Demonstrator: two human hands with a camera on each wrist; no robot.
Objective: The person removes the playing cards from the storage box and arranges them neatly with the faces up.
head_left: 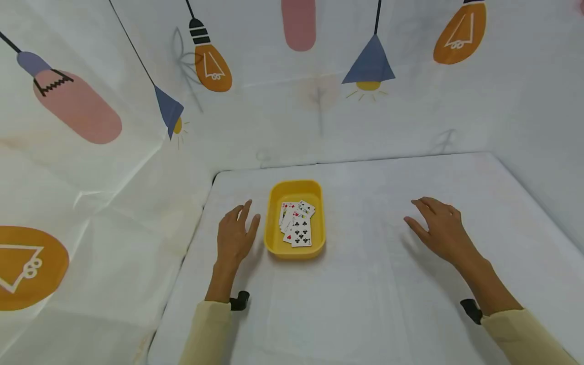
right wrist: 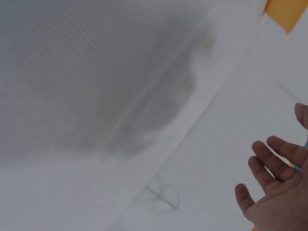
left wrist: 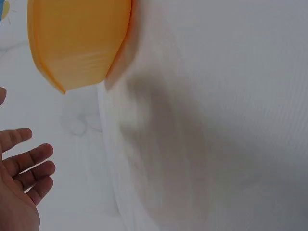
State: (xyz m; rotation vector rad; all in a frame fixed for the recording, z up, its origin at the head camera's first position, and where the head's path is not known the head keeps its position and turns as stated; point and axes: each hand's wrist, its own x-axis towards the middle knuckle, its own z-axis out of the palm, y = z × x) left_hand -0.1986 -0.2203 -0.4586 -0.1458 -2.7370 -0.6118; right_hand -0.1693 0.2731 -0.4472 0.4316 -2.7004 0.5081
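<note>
A yellow tray (head_left: 295, 188) stands left of the middle of the white table, with several playing cards (head_left: 301, 232) lying face up and overlapping in it. Just left of the tray hovers my left hand (head_left: 233, 234), its fingers loosely spread and holding nothing. Well to the right of the tray, my right hand (head_left: 439, 230) is held over the table, empty, with relaxed fingers. In the left wrist view the tray's outer wall (left wrist: 79, 48) is above the left hand (left wrist: 21, 178). The right wrist view shows the right hand (right wrist: 281, 183) far from a corner of the tray (right wrist: 288, 14).
The white tabletop (head_left: 337, 304) meets a white cloth wall (head_left: 283, 121) printed with lamps and bulbs at its back edge. More cloth hangs along the left side (head_left: 123, 213) and right side (head_left: 543, 132). A small black device (head_left: 239, 300) sits at each wrist.
</note>
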